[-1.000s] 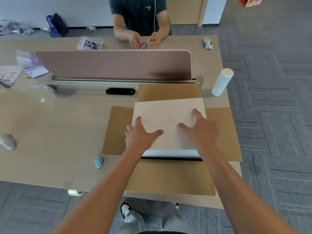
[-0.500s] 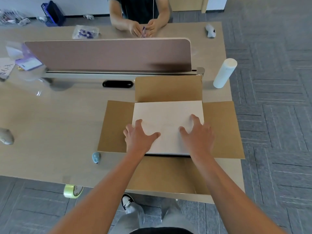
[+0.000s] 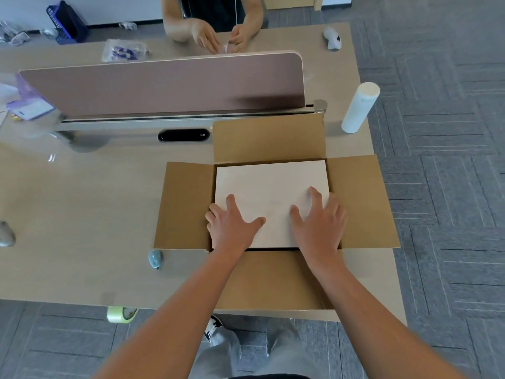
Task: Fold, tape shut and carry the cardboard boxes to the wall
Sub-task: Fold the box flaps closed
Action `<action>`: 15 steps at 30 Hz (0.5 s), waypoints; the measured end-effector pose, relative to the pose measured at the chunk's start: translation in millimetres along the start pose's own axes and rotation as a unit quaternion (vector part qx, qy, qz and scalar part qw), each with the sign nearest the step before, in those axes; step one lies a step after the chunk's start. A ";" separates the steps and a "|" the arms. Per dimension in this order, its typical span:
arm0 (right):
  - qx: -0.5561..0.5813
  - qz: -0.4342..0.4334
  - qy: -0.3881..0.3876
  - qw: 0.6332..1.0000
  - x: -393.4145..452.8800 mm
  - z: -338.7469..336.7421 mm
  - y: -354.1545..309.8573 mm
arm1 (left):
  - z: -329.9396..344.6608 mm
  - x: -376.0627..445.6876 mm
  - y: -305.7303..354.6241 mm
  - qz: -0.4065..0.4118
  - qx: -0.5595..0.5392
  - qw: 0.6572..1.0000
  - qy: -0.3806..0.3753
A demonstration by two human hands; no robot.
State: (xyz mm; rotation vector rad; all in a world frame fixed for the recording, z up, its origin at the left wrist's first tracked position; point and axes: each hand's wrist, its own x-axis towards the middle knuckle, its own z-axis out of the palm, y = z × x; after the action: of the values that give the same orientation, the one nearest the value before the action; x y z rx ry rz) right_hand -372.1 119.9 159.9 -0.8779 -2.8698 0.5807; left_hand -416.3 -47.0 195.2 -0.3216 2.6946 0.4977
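Our left hand (image 3: 232,225) and right hand (image 3: 318,222) flat, fingers spread and released, pressing the white sheet (image 3: 270,187) beneath them inside the open cardboard box (image 3: 360,201), no readable writing.

- Bright, even indoor light; colours look slightly washed.
- Glare patches shine on the desk (image 3: 68,203) at the left, below the divider panel (image 3: 164,86).
- Soft shadows fall under the panel and beside the white cylinder (image 3: 359,108).
- Wide-angle bending curves the edges; far corners look soft.

Cardboard box (image 3: 185,206) matt brown; white sheet (image 3: 270,184) inside smooth; desk (image 3: 82,214) glossy wood-look.
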 end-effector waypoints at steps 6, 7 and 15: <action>-0.041 -0.036 -0.053 0.997 -7.1 -2.3 10.7 | 18.0 -2.6 -6.1 0.006 0.031 0.999 0.007; -0.040 -0.038 -0.059 0.997 -9.0 -4.4 13.1 | 20.4 -5.2 -5.5 0.009 0.042 0.999 0.016; -0.043 -0.141 -0.074 0.986 -36.9 -3.9 34.4 | 48.5 -34.5 -13.1 0.131 0.083 0.988 0.027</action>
State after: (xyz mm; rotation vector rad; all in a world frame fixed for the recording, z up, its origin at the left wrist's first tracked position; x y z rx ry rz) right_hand -322.7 127.1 151.5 -0.4382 -3.0952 0.5151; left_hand -365.7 -35.1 163.3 0.0681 2.8235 0.3362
